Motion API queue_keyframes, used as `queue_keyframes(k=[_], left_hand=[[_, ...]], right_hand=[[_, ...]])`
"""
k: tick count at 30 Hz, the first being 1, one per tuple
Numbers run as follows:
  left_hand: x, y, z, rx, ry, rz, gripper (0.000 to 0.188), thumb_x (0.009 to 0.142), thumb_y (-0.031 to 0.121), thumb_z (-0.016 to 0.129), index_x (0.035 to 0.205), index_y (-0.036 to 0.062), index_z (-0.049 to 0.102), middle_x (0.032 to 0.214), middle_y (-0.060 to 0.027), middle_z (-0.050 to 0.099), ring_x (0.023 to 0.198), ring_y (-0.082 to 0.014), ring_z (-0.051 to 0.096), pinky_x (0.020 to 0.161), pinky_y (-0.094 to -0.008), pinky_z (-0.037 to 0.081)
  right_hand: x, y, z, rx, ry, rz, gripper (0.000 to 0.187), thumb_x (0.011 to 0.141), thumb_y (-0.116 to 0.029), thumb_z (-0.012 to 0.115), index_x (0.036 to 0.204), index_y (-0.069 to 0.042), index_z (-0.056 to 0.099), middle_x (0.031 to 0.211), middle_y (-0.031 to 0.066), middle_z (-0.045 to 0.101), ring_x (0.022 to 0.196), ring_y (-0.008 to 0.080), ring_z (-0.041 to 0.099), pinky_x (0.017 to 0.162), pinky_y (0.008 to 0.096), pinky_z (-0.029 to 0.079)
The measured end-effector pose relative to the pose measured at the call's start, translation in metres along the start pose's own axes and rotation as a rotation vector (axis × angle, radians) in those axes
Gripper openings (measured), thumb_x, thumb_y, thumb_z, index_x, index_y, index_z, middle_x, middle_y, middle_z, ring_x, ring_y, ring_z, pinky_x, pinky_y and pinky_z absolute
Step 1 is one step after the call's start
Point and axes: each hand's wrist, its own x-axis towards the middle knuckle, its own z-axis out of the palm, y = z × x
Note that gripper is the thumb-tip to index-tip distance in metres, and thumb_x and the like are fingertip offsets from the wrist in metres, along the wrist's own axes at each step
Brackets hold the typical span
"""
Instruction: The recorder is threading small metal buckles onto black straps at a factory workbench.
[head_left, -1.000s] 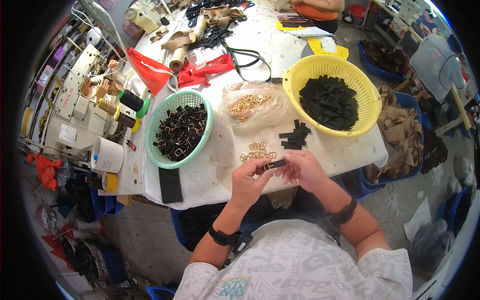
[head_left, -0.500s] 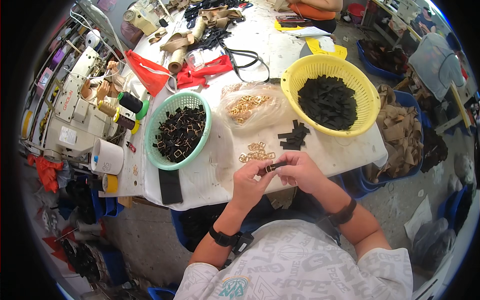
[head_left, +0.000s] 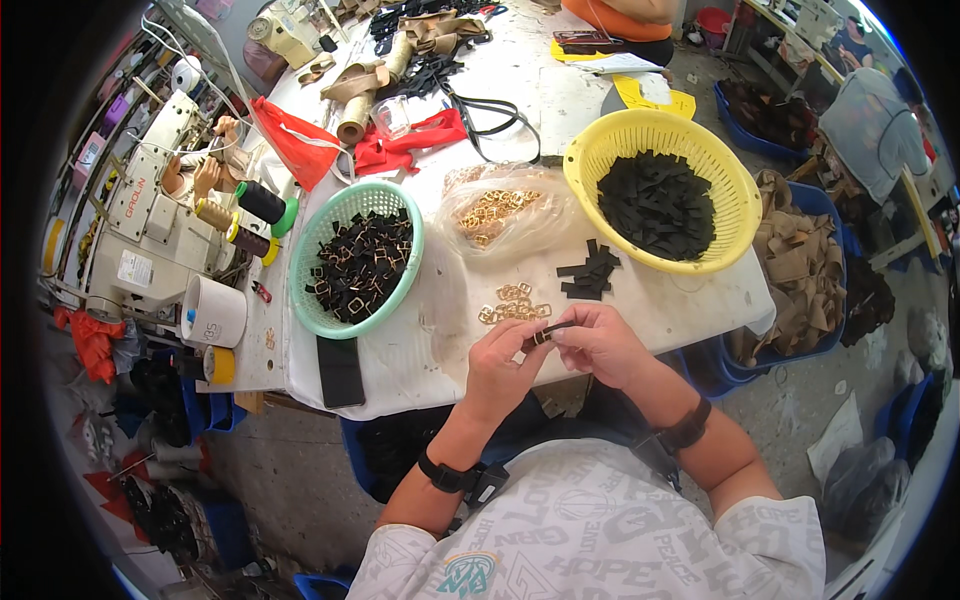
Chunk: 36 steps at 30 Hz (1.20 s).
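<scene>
Black webbing strip (head_left: 553, 327) carrying a gold buckle (head_left: 538, 337) is pinched between left hand (head_left: 503, 365) and right hand (head_left: 600, 345), close together, just below the loose buckle pile (head_left: 513, 303) (kept within reach).

Head view, straight down, close.
</scene>
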Motion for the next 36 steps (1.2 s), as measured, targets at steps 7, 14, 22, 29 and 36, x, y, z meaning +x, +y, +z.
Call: queue_keyframes(k=[7, 14, 22, 29, 36], left_hand=[[0.000, 0.001, 0.000, -0.023, -0.012, -0.012, 0.029, 0.073, -0.004, 0.073, 0.101, -0.0007, 0.067, 0.084, -0.0094, 0.066, 0.068, -0.0145, 0.062, 0.062, -0.0255, 0.050], [-0.010, -0.009, 0.008, -0.507, 0.017, -0.391, 0.020, 0.083, -0.003, 0.065, 0.103, -0.0068, 0.064, 0.089, -0.0094, 0.067, 0.072, -0.0130, 0.064, 0.064, -0.0255, 0.052], [-0.004, -0.005, 0.002, -0.674, 0.045, -0.605, 0.014, 0.083, 0.000, 0.065, 0.096, -0.0056, 0.066, 0.082, -0.0100, 0.068, 0.069, -0.0136, 0.065, 0.064, -0.0249, 0.053], [-0.003, -0.006, 0.001, -0.652, 0.057, -0.600, 0.013, 0.081, -0.002, 0.066, 0.094, -0.0051, 0.068, 0.081, -0.0100, 0.069, 0.067, -0.0132, 0.065, 0.064, -0.0246, 0.053], [-0.004, -0.005, 0.000, -0.635, 0.049, -0.588, 0.013, 0.081, -0.004, 0.066, 0.094, -0.0038, 0.069, 0.081, -0.0091, 0.069, 0.067, -0.0126, 0.065, 0.064, -0.0241, 0.053]], right_hand=[[-0.002, -0.002, -0.001, -0.032, -0.012, -0.022, 0.006, 0.086, -0.004, 0.063, 0.088, -0.003, 0.058, 0.066, 0.0045, 0.059, 0.051, 0.0104, 0.055, 0.040, 0.0196, 0.034], [-0.004, -0.003, 0.004, -0.118, -0.008, -0.075, 0.007, 0.086, -0.006, 0.063, 0.090, -0.002, 0.060, 0.069, 0.0040, 0.061, 0.052, 0.0072, 0.056, 0.041, 0.0178, 0.034], [-0.004, 0.000, 0.004, -0.211, 0.007, -0.118, 0.010, 0.087, -0.008, 0.061, 0.093, 0.000, 0.062, 0.072, 0.0039, 0.063, 0.055, 0.0062, 0.058, 0.042, 0.0174, 0.033], [-0.005, 0.001, 0.005, -0.246, 0.023, -0.122, 0.010, 0.089, -0.009, 0.059, 0.093, -0.001, 0.063, 0.075, 0.0026, 0.064, 0.057, 0.0068, 0.059, 0.044, 0.0170, 0.036], [-0.005, 0.002, 0.004, -0.241, 0.013, -0.117, 0.011, 0.089, -0.008, 0.058, 0.094, 0.000, 0.062, 0.076, 0.0031, 0.064, 0.058, 0.0070, 0.060, 0.043, 0.0176, 0.034]])
